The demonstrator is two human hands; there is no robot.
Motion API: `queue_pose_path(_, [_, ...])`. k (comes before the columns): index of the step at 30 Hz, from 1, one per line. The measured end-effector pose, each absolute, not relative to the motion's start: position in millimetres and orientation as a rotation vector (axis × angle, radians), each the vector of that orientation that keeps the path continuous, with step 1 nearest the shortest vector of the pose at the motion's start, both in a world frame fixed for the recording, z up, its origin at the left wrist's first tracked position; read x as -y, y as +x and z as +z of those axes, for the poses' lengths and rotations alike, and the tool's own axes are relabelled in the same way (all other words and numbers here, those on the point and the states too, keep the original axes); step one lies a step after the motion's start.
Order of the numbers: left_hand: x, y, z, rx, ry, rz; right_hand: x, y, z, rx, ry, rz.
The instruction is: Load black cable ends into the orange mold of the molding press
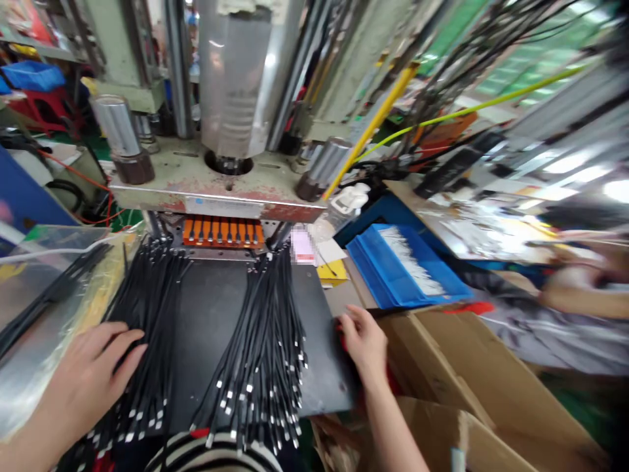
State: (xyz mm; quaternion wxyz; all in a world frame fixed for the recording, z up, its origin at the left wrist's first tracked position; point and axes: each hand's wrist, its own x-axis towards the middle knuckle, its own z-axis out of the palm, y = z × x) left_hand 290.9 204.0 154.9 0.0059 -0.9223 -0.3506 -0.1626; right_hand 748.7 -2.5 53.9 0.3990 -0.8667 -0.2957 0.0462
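Note:
My left hand (pixel 95 360) lies over the left bundle of black cables (pixel 152 314), fingers stretched out and the thumb apart. At the right edge of the black work plate (pixel 209 308), my right hand (pixel 363 341) has its fingers curled by something red, mostly hidden behind it. A second bundle of black cables (pixel 268 328) fans out on the plate's right half, silvery connector ends towards me. Behind the plate, under the press (pixel 221 190), sits an orange mould (pixel 223 231) with several dark cable pieces lying side by side in its slots.
Right of the plate stand a blue tray (pixel 361 262) with white pieces in it and open cardboard boxes (pixel 442 347). A yellow bar (pixel 376 124) slants beside the press. Another person's arm (pixel 580 292) is blurred at far right. Clear plastic sheeting (pixel 54 328) lies left.

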Motion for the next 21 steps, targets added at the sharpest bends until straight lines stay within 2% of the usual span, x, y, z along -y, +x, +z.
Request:
queue_pose_path(3, [-231.9, 357.5, 151.8, 0.834, -2.74, -0.184, -66.1, 717.8, 101.0, 1.173, -2.151, 0.138])
queue_pose_path(5, [-241.3, 385.7, 146.9, 0.824, -2.6, -0.066, -105.5, 693.5, 122.8, 1.384, -2.291, 0.186])
queue_pose_path(8, [-245.4, 398.3, 142.2, 0.842, -2.499, -0.031, -142.5, 666.6, 137.6, 1.451, -2.569, 0.169])
queue_pose_path(11, [-240.1, 395.3, 143.8, 0.871, -2.456, -0.02, -152.5, 657.5, 137.1, 1.444, -2.651, 0.198])
queue_pose_path(16, [-231.8, 399.0, 150.6, 0.991, -2.521, 0.022, -142.2, 671.1, 123.7, 1.331, -2.444, 0.415])
queue_pose_path(21, [-247.4, 390.9, 147.4, 1.15, -2.653, -0.03, -132.2, 683.4, 114.3, 1.065, -1.942, 0.554])
